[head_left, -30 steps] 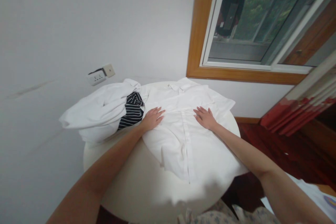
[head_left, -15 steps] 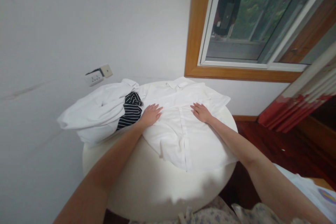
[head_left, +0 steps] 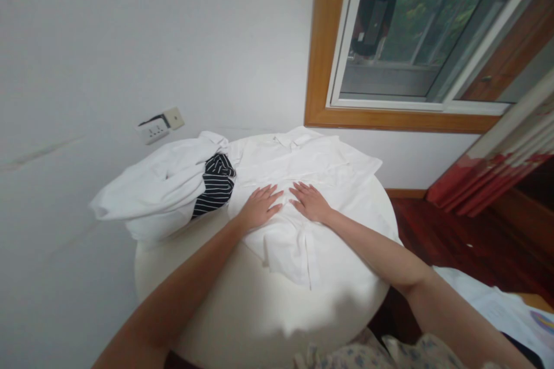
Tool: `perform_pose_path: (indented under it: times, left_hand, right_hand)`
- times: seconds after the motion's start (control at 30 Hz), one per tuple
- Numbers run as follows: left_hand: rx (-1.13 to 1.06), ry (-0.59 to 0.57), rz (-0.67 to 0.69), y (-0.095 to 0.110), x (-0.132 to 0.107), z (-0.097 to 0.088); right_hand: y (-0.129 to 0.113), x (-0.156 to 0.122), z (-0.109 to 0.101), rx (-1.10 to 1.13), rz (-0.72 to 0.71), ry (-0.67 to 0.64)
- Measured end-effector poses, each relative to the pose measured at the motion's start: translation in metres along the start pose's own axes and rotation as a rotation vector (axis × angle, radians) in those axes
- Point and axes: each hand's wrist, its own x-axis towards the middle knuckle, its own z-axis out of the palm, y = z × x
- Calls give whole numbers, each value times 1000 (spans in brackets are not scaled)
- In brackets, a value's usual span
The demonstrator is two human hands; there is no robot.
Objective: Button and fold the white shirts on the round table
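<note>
A white collared shirt [head_left: 298,155] lies spread over a round white table [head_left: 242,305], its collar toward the wall and its hem toward me. My left hand [head_left: 261,207] rests flat on the middle of the shirt, fingers stretched out. Close beside it, my right hand [head_left: 309,200] also lies flat on the cloth with its fingers extended. Creases run through the fabric around and below both hands. Left of the shirt sits a heap of white clothing [head_left: 160,179] with a black-and-white striped garment [head_left: 214,187] tucked against it.
The wall with a power socket [head_left: 153,130] stands behind the table. A wood-framed window [head_left: 402,118] is at the back right, beside a red and cream curtain [head_left: 489,167]. More white cloth [head_left: 489,305] lies at the lower right, past the table edge.
Both hands have slid toward each other and slightly toward me across the shirt. The cloth between and below them is more bunched, and the hem sits a little nearer.
</note>
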Motion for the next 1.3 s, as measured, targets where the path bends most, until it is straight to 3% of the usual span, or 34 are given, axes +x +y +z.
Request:
perform_pose_path:
  times: [0.2, 0.33, 0.57, 0.7, 0.87, 1.1, 1.3]
  left_hand:
    - [-3, 1, -6, -6, -15, -7]
    - [-8, 16, -28, -4, -17, -8]
    - [66, 48, -118, 15, -8, -16]
    - [42, 69, 0, 34, 11, -17]
    - [9, 13, 40, 47, 20, 1]
    - [-6, -47, 78, 38, 3, 0]
    - [-26, -4, 79, 26, -15, -6]
  right_hand:
    - [43, -35, -5, -64, 135, 29]
    - [57, -48, -8, -111, 274, 66]
    - [55, -48, -9, -128, 337, 92]
    - [53, -48, -11, -134, 337, 76]
    - [53, -49, -15, -121, 331, 65]
    - [54, -50, -15, -110, 330, 86]
    - [56, -50, -13, -85, 324, 102]
